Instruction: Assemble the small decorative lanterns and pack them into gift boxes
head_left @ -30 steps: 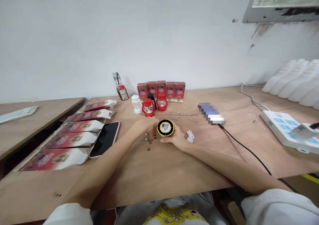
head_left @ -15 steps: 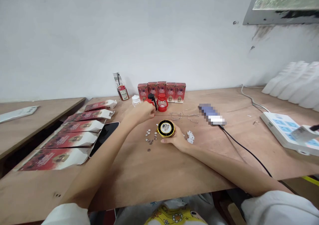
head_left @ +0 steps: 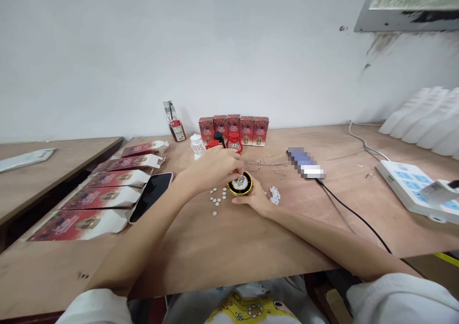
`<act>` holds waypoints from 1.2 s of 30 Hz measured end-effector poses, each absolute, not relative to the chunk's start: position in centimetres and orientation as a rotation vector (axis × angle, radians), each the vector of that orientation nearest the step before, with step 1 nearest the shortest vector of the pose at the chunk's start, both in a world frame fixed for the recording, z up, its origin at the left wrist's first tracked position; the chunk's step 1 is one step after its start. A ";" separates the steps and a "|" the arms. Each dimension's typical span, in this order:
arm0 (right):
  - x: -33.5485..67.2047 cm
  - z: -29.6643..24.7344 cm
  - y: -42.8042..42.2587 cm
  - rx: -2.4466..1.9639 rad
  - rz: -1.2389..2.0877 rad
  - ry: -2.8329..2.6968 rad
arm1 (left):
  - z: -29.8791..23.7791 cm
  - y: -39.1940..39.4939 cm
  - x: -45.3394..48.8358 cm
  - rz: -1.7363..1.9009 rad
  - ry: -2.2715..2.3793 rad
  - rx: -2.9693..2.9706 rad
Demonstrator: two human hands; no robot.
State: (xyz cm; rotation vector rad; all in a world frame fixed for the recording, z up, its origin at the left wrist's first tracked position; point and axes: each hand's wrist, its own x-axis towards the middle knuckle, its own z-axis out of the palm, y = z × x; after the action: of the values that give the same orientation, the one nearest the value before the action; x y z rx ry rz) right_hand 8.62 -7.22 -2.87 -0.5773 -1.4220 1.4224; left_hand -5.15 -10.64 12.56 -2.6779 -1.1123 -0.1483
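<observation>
The left hand (head_left: 219, 167) reaches over from the left with its fingertips pinched together at the upper left part of the face of a round unit (head_left: 241, 184); whether they hold something small I cannot tell. The right hand (head_left: 254, 197) grips the unit from its right side, thumb in front. The unit is held over the middle of the table (head_left: 215, 252), its face turned up, showing a yellow rim, a black ring and a pale centre.

Just left of the unit, small discs (head_left: 214, 214) lie scattered on the table. Just beyond the right hand are white pieces (head_left: 274, 195) in a loose cluster, and behind these lie thin bent wires (head_left: 278, 164).

Past the left hand stand a white lantern (head_left: 197, 147), a black lantern (head_left: 218, 136) and two red lanterns (head_left: 234, 141), one mostly hidden by the hand. Five upright red boxes (head_left: 247, 131) stand in a row behind them, near the wall (head_left: 229, 46), with a bottle (head_left: 177, 130) to their left.

Near the left forearm lies a black phone (head_left: 152, 194), beside five flat cartons (head_left: 82, 223). Right of the wires a second phone (head_left: 303, 159), its screen pixelated, joins a black cable (head_left: 324, 186). Farther right is a power strip (head_left: 405, 178), and white stacked items (head_left: 426, 118) stand beyond it.
</observation>
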 end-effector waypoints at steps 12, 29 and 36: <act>8.6 -2.9 -7.3 -0.562 1.417 -1.431 | 11.9 -10.9 -4.1 -0.047 -1.085 -2.523; 8.6 -2.5 -7.4 -0.618 1.458 -1.326 | 12.3 -13.2 -3.6 0.243 -1.220 -2.549; 9.9 -2.0 -5.1 -0.672 1.169 -1.096 | 12.2 -12.2 -3.2 -0.135 -1.076 -2.539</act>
State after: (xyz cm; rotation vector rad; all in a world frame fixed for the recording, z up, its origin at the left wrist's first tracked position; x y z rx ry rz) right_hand 9.86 -5.09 -2.03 -0.6719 -1.0961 1.1694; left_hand -3.16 -12.17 12.19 -2.5390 -1.0759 -0.1347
